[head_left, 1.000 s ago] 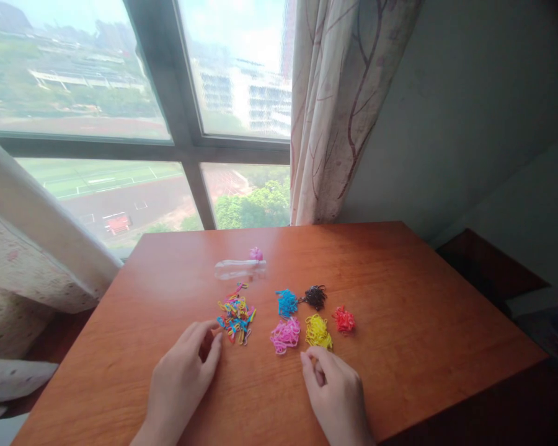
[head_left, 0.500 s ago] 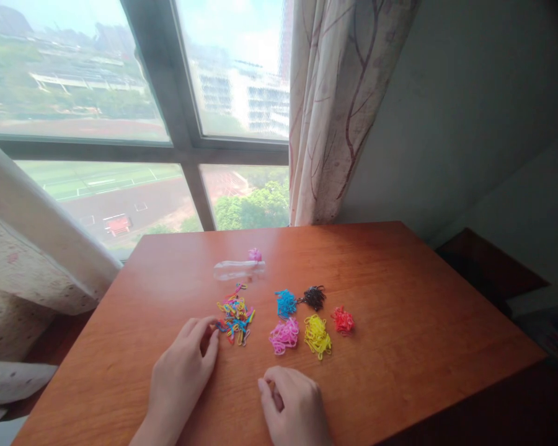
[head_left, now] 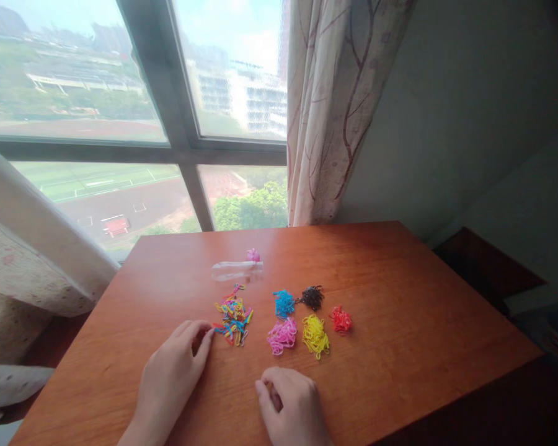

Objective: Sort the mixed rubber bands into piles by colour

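My left hand is at the left edge of a mixed heap of coloured rubber bands. Its thumb and forefinger are pinched together on a blue rubber band at the heap's edge. Nearer the front, my right hand rests with curled fingers, thumb against forefinger, and nothing shows in it. Sorted piles lie to the right of the heap: blue bands, black bands, pink bands, yellow bands and red bands.
Behind the heap lies a clear plastic container with a pink piece at its end. The wooden table reaches to a window, with curtains on both sides.
The fingertips of my left hand have closed into a pinch and drawn slightly left and down. My right hand has hardly moved. The view has shifted a little.
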The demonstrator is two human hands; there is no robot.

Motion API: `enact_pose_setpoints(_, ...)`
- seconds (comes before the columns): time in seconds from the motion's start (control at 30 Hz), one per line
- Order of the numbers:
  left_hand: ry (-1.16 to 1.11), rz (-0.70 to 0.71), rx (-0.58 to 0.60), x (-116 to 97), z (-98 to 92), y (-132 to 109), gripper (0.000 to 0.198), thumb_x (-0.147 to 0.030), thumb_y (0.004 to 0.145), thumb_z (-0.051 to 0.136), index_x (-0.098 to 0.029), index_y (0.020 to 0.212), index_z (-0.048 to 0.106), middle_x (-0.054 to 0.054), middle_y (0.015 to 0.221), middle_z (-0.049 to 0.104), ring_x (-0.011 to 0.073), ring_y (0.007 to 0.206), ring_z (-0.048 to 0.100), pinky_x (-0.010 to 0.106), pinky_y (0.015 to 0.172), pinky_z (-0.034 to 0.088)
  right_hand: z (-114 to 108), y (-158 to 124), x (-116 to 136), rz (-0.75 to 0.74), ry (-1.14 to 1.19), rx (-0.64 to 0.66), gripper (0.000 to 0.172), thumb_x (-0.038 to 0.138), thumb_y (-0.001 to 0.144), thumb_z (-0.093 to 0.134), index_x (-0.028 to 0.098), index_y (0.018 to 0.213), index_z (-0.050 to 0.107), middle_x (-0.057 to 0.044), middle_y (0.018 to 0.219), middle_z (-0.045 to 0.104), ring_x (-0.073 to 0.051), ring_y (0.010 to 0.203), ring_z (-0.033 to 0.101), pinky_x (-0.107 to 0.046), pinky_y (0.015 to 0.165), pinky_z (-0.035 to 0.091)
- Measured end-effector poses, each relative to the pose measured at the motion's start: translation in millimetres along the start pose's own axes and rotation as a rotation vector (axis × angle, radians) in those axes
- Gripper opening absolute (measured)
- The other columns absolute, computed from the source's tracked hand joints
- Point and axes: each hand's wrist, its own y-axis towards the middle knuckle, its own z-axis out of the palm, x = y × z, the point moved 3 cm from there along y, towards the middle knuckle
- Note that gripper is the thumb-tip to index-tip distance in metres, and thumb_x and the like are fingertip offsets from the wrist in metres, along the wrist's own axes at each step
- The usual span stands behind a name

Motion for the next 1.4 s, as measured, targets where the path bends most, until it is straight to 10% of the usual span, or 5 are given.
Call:
enact_pose_setpoints(0.63, -0.277, 0.078, 0.128, -1.2, 0.1, 0.8, 0.029, -0.044, 0.09, 0.047, -0.022, 0.078, 0.063, 0.001, 0.069, 0.068, 0.0178, 0.06, 0.061, 0.027, 0.059, 0.046, 2.0, -2.0, -0.6, -0.014, 0.004, 0.02, 0.023, 0.025, 0.093, 0.045, 0.023, 0.07, 0.049, 0.005, 0.059, 0.056, -0.011, 0.053, 0.053, -0.026, 0.055, 0.026)
enact_pose_setpoints(1.07, -0.04, 0.384, 0.152, -102.1, 12.4, 44.8, 0.019, -0.028, 0.096, 0.046, -0.023, 0.091, 0.063, 0.001, 0.091, 0.069, 0.0154, 0.078, 0.064, 0.024, 0.066, 0.042, -2.4, 0.6, 1.1, -0.033, 0.027, 0.025, 0.022, 0.023, 0.091, 0.045, 0.023, 0.071, 0.052, 0.004, 0.059, 0.058, -0.011, 0.052, 0.055, -0.025, 0.054, 0.028)
enact_pose_setpoints(1.4, 0.106, 0.283, 0.167, -114.8, 42.0, 71.3, 0.022, -0.028, 0.095, 0.047, -0.02, 0.088, 0.065, 0.006, 0.091, 0.07, 0.0194, 0.078, 0.068, 0.025, 0.06, 0.038, 2.8, -3.4, -1.1, 0.005, 0.027, 0.021, 0.023, 0.024, 0.092, 0.042, 0.024, 0.072, 0.052, 0.004, 0.061, 0.059, -0.013, 0.055, 0.055, -0.027, 0.056, 0.027)
